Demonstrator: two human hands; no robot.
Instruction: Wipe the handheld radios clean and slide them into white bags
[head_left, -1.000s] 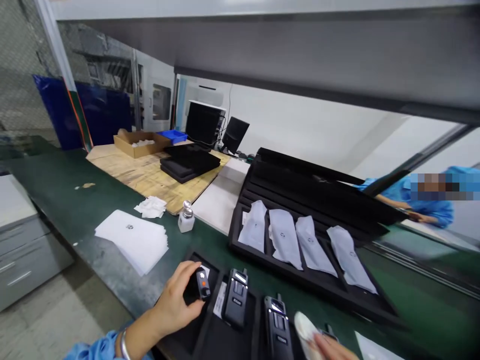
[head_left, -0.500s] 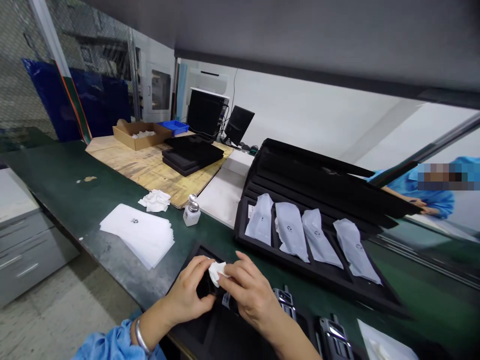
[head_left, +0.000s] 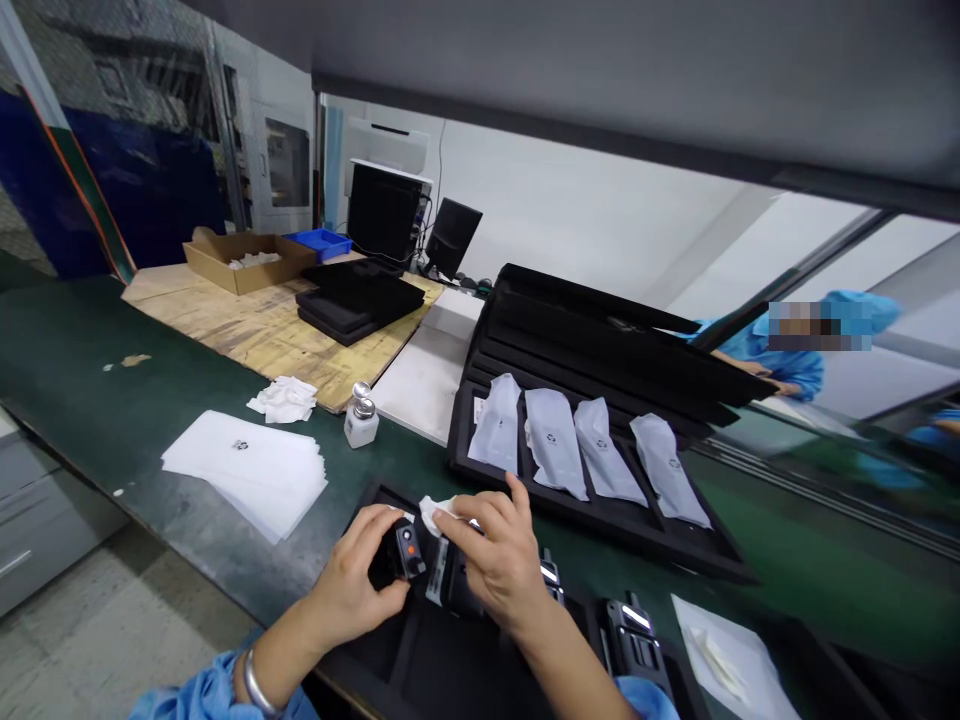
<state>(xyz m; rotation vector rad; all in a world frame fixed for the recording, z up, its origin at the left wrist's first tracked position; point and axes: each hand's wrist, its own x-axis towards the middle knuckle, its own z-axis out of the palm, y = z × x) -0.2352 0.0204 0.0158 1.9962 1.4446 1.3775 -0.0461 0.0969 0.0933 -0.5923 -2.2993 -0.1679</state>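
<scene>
My left hand [head_left: 356,575] is closed around a black two-way radio [head_left: 407,550], whose end with orange buttons faces up. Pinched in the fingers of my right hand [head_left: 501,555] is a crumpled white wipe [head_left: 433,512], just to the right of the radio and apart from it. Both hands are above a black foam tray [head_left: 450,665]. Another dark device with a white label [head_left: 436,572] lies between the hands, partly covered by my right hand. Further right in the tray are a grey-black radio [head_left: 636,640] and one more radio [head_left: 551,573], partly hidden by my right hand.
Behind stands an open black case [head_left: 461,440] with several white-bagged items. To the left are a stack of white bags [head_left: 244,465], a pump bottle [head_left: 361,425] and crumpled wipes [head_left: 285,398]. A white sheet [head_left: 739,665] lies right. A person [head_left: 799,370] sits beyond the glass.
My view has turned to the right. The wipe has moved off to the right of the radio, and the radio's orange-buttoned end now shows in my left hand.
</scene>
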